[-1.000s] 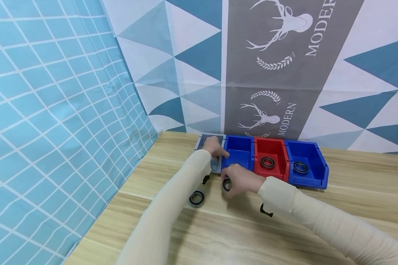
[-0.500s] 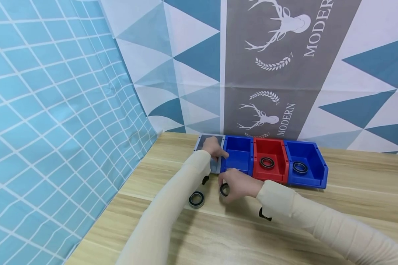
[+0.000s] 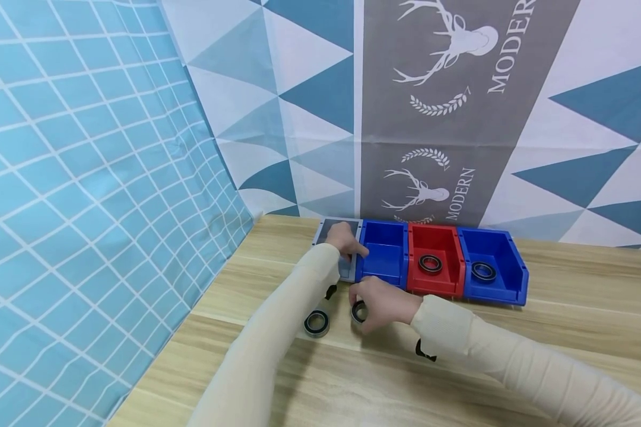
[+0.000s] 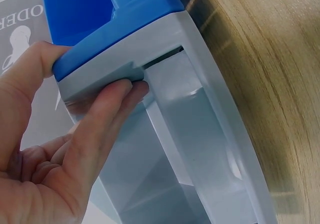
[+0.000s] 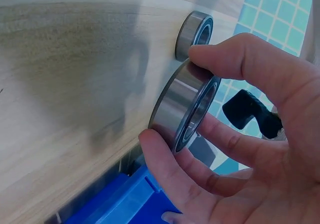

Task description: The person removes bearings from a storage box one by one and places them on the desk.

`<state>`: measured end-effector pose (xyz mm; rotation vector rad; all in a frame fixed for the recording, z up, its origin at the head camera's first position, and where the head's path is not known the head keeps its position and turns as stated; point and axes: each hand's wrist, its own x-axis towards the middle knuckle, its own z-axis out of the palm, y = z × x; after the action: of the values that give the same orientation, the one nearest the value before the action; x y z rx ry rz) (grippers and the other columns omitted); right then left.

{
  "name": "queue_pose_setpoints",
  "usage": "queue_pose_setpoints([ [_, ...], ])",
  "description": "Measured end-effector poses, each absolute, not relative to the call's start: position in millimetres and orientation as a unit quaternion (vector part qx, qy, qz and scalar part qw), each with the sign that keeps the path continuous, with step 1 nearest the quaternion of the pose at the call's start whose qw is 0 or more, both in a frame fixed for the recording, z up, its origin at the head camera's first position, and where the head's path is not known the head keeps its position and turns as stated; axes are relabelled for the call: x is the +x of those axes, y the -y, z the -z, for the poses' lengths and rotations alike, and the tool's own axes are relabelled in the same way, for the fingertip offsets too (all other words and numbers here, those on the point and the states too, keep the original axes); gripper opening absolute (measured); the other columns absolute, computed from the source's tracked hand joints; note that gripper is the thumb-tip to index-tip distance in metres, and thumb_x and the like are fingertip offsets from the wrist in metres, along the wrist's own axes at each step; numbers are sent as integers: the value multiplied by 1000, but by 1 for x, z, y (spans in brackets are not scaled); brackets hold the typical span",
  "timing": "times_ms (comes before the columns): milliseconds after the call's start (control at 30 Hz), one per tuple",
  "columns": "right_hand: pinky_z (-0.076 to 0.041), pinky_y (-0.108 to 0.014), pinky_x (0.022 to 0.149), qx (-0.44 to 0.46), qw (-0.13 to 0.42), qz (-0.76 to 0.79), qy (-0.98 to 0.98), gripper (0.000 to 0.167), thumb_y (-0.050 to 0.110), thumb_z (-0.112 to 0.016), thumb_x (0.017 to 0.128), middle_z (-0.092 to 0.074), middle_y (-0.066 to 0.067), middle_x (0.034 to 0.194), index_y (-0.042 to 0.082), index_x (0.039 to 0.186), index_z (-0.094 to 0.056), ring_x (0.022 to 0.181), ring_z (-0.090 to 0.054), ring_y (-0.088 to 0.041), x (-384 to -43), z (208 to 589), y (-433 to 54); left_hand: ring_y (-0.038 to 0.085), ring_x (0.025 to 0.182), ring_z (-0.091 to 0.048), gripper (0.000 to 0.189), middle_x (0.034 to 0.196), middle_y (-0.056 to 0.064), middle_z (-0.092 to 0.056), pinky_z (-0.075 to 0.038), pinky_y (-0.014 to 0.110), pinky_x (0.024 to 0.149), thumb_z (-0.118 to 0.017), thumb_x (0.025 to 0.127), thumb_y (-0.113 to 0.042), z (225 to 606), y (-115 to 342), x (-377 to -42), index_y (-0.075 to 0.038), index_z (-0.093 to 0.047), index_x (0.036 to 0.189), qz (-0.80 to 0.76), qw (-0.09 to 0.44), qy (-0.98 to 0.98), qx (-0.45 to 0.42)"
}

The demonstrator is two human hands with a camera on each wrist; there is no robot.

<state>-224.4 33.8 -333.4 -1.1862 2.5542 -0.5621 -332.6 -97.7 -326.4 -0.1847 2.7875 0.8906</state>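
Observation:
My right hand (image 3: 379,302) grips a ball bearing (image 5: 182,104) by its outer rim, thumb on one side and fingertips on the other. The bearing is close over the table, in front of the left blue bin (image 3: 386,261). A second bearing (image 3: 317,323) lies on the wood to its left. My left hand (image 4: 75,129) pinches the adjoining walls of the grey bin (image 4: 195,114) and that blue bin, thumb on the blue side and fingers inside the grey one. In the head view my left hand hides part of the grey bin.
Beside them in the row stand a red bin (image 3: 435,237) holding a bearing (image 3: 430,264) and another blue bin (image 3: 504,249) with a bearing (image 3: 483,271) inside. A patterned wall covering (image 3: 320,118) rises behind; blue checked sheeting (image 3: 112,178) borders the table (image 3: 352,385) on the left.
My right hand has shifted slightly left and toward me with the bearing, away from the blue bin's front. My left hand has stayed on the bin walls.

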Motion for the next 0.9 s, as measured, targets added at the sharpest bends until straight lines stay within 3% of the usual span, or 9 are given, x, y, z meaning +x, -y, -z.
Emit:
queue_pose_setpoints([
  [333, -52, -27, 70, -392, 177, 198, -881, 34, 8, -83, 67, -63, -8, 93, 7, 95, -63, 84, -50, -15, -220, 335, -28, 22, 64, -72, 46, 97, 15, -72, -59, 31, 64, -82, 74, -25, 325, 97, -331, 0, -63, 107, -291, 106, -949, -59],
  [567, -50, -25, 67, -389, 180, 191, -883, 34, 9, -83, 66, -64, -6, 92, 9, 94, -64, 81, -52, -14, -218, 338, -24, 20, 58, -70, 41, 87, 14, -73, -56, 28, 55, -82, 73, -26, 327, 98, -335, -1, -66, 101, -291, 108, -949, -56],
  [900, -51, -25, 70, -389, 166, 184, -887, 36, 11, -86, 64, -64, -3, 90, 10, 93, -65, 83, -52, -13, -214, 344, -19, 19, 56, -68, 42, 93, 15, -72, -54, 26, 52, -82, 74, -25, 327, 98, -329, 0, -65, 102, -299, 93, -949, -43],
])
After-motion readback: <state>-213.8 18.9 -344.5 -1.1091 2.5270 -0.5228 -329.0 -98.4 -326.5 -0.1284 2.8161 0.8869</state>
